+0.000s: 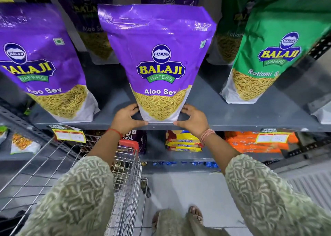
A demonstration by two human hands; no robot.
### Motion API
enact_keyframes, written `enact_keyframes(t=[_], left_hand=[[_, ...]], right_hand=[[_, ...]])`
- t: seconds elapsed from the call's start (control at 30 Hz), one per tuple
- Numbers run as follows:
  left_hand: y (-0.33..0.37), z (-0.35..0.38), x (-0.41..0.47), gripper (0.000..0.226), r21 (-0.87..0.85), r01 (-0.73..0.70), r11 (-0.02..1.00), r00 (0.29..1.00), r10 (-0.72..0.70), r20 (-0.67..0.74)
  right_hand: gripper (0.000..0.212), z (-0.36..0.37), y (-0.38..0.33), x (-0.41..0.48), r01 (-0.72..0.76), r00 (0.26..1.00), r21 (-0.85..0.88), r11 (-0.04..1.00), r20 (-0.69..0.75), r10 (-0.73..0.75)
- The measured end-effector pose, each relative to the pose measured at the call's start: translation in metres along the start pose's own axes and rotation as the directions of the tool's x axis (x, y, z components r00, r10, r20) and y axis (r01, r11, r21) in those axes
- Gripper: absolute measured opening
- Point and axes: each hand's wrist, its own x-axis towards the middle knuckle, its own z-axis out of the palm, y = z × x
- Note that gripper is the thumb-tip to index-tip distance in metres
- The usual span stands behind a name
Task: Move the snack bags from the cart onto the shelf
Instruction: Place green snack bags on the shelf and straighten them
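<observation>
Far left on the grey metal shelf (114, 99) stands a glossy purple plastic Aloo Sev pouch (41, 63), upright and leaning slightly, its base near the front edge. Just right of it, with a gap between, the central purple Aloo Sev pouch with clear lower window (161, 63) sits on the shelf lip, base at the very front edge. Left hand (127, 118) is clamped on its lower left corner, thumb along the base seam; right hand (193, 119) is clamped on the lower right corner in the same way. Further right, well apart, a green plastic Ratlami Sev pouch (265, 56) stands on the same shelf; darker pouches sit behind in a far row. Judgement: placement nearly done, the pouch only needs seating back. Risk: base rests at the lip, so release here could let the top-heavy pouch tip forward and fall toward the wire shopping cart with red handle (123, 164) below; pushing too hard could topple the far row. Surface is smooth painted metal, low friction, so the slick film may slide. Yellow price tags (69, 134) hang from the edge; lower shelves carry stacked packets; pale tiled floor (188, 187) below.
</observation>
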Motion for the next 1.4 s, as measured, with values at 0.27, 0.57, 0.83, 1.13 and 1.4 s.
enact_keyframes(t=[0.27, 0.57, 0.83, 1.13, 1.4], left_hand=[[0.007, 0.002, -0.013, 0.087, 0.096, -0.019, 0.995, 1.000, 0.020, -0.011], [0.042, 0.134, -0.084, 0.039, -0.429, -0.157, 0.889, 0.775, -0.159, -0.612], [0.134, 0.255, 0.043, 0.090, -0.094, -0.021, 0.995, 0.992, 0.009, -0.126], [0.119, 0.258, 0.047, 0.073, 0.223, -0.043, 0.974, 0.996, 0.058, -0.060], [0.103, 0.251, 0.008, 0.066, 0.244, -0.071, 0.967, 0.997, 0.073, 0.001]], right_hand=[[0.071, -0.002, 0.008, -0.007, 0.028, 1.000, 0.020, 0.999, -0.004, -0.028], [0.044, -0.109, 0.095, -0.046, -0.012, 0.915, 0.100, 0.995, -0.400, 0.052], [0.085, -0.212, 0.149, 0.030, -0.045, 0.955, 0.192, 0.980, -0.280, 0.099], [0.054, -0.209, 0.159, 0.023, -0.083, 0.989, 0.086, 0.993, -0.119, 0.093], [0.062, -0.201, 0.166, -0.027, -0.030, 0.993, 0.087, 0.996, -0.110, 0.040]])
